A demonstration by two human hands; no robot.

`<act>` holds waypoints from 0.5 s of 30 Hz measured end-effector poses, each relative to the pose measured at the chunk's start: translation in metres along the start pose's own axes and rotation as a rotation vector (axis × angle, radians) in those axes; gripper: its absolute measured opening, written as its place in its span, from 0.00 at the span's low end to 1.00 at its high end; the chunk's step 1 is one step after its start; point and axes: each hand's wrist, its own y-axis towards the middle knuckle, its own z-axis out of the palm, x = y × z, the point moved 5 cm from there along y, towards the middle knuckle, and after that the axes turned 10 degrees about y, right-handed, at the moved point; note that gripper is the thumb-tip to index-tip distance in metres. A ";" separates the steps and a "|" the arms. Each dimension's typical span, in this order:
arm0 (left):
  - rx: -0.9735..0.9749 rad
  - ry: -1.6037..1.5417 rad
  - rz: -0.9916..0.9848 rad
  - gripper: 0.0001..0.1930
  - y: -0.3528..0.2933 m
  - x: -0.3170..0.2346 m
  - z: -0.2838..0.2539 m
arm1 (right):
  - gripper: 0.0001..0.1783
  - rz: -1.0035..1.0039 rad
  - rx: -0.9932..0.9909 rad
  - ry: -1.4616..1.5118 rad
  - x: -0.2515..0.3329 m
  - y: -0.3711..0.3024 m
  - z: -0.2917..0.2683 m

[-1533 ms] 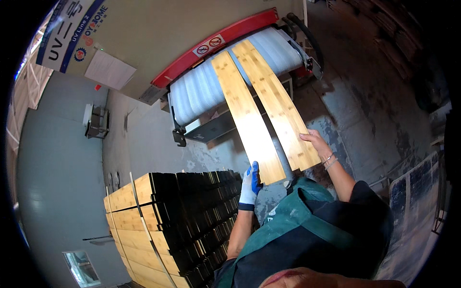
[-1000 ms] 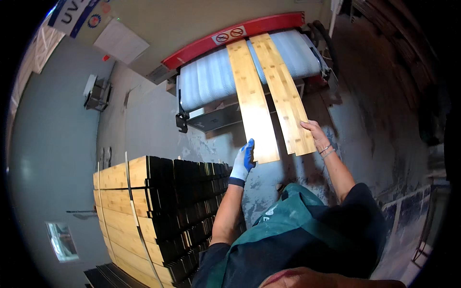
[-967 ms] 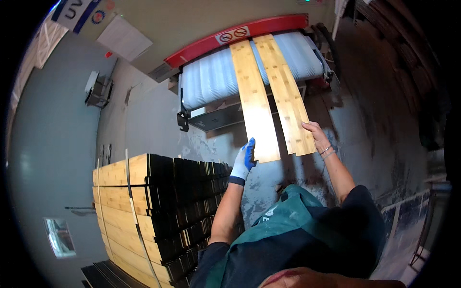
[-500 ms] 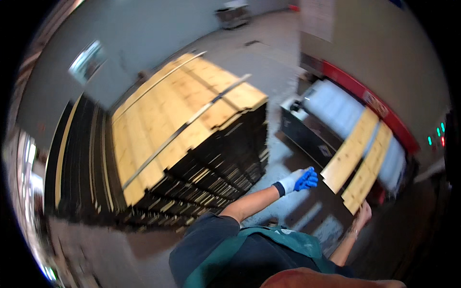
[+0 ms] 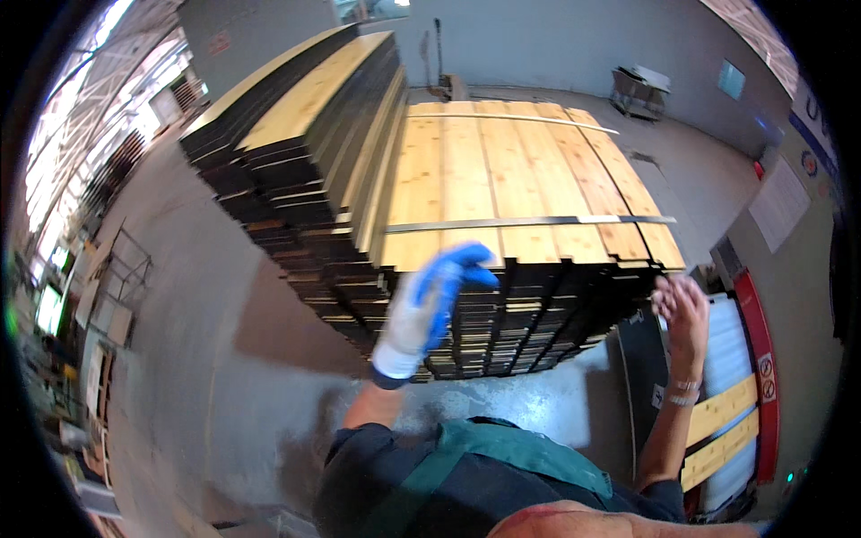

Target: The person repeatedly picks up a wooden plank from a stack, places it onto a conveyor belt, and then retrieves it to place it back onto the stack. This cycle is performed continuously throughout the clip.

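A stack of wooden boards (image 5: 525, 184) stands in front of me, its top pale and knotty, its sides black. Over the near edge of this stack reaches my left hand (image 5: 430, 300), in a white glove with blue palm and fingers. Its fingers are apart and nothing shows in them. My bare right hand (image 5: 682, 305) is raised by the stack's near right corner, fingers loosely bent and a little apart, with nothing visible in it. Whether it touches the corner I cannot tell. Two pale boards (image 5: 722, 411) lie on the white rollers (image 5: 728, 345) of a machine, beside my right forearm.
Metal straps (image 5: 529, 222) lie across the stack's top. More boards (image 5: 309, 117) rise higher along its left side. A red bar (image 5: 758, 359) borders the machine at right. Behind the stack, a cart (image 5: 639, 92) stands by the wall. Racks (image 5: 112, 269) stand far left.
My view has swung left, from the machine to the stack. My right hand has left the board on the rollers and risen to the stack's corner. My left hand has opened over the stack's edge.
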 end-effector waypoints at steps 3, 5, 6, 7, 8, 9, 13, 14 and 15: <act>-0.465 0.474 0.225 0.31 -0.016 -0.079 -0.123 | 0.16 0.048 0.337 0.002 0.014 0.052 0.157; -0.808 0.769 0.421 0.29 -0.024 -0.120 -0.189 | 0.19 0.085 0.717 -0.029 0.025 0.078 0.266; -0.948 0.962 0.531 0.29 -0.026 -0.141 -0.219 | 0.20 0.063 0.854 -0.012 0.032 0.082 0.323; -0.952 0.917 0.417 0.30 -0.015 -0.145 -0.244 | 0.21 0.037 0.845 -0.065 0.032 0.091 0.365; -0.946 0.923 0.360 0.30 -0.004 -0.145 -0.264 | 0.22 0.019 0.894 -0.100 0.028 0.100 0.408; -0.945 0.938 0.309 0.31 0.005 -0.151 -0.284 | 0.23 0.065 1.003 -0.051 0.023 0.115 0.454; -0.832 1.063 0.145 0.31 0.028 -0.147 -0.339 | 0.30 0.136 1.019 -0.155 -0.012 0.111 0.598; -0.772 1.054 0.061 0.31 0.035 -0.141 -0.340 | 0.38 0.170 1.036 -0.225 -0.018 0.105 0.615; -0.766 1.051 0.070 0.31 0.037 -0.141 -0.346 | 0.41 0.144 0.996 -0.250 -0.020 0.103 0.624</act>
